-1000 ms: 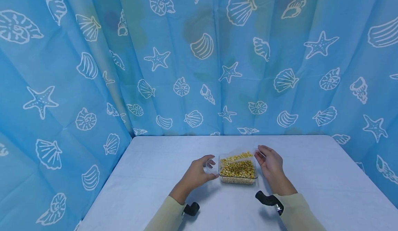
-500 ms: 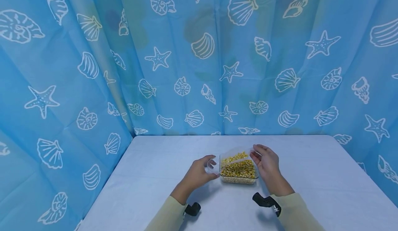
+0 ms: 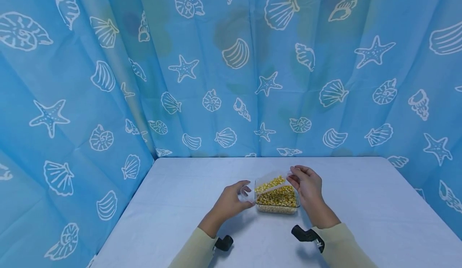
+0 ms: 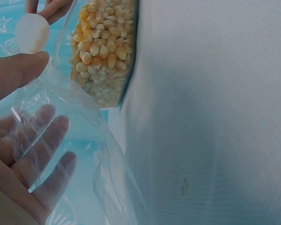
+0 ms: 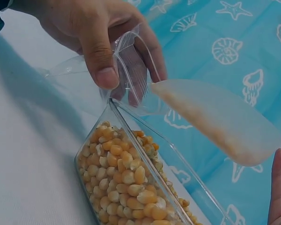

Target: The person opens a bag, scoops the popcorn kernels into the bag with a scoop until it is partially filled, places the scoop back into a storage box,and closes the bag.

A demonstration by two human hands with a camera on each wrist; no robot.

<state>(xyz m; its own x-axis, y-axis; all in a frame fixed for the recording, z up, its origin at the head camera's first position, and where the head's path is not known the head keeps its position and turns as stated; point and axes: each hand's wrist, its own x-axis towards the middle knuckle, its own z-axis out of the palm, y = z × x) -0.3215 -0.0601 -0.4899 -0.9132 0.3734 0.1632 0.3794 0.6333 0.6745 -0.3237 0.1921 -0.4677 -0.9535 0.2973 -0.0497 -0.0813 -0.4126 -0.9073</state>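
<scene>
A clear glass container (image 3: pixel 260 206) full of corn kernels (image 3: pixel 279 197) stands on the table between both hands. My left hand (image 3: pixel 227 202) holds a clear plastic bag (image 4: pixel 84 122) against the container's left side. Its thumb and fingers are spread apart around the bag's mouth, with the fingers seen through the plastic. My right hand (image 3: pixel 311 187) grips the end of a translucent white scoop (image 5: pixel 215 108). Kernels lie in the scoop, which slants over the container, its tip near the bag's mouth. In the right wrist view only a part of my right hand shows.
A white cloth covers the table (image 3: pixel 173 204). Blue curtains (image 3: pixel 202 119) with white shell prints hang behind it and along its left side. A black wrist mount (image 3: pixel 223 242) sits on the left wrist, another mount (image 3: pixel 306 234) on the right.
My right hand has moved left and slightly away from me, bringing the scoop of kernels toward the bag. The left hand, bag and container stay nearly in place.
</scene>
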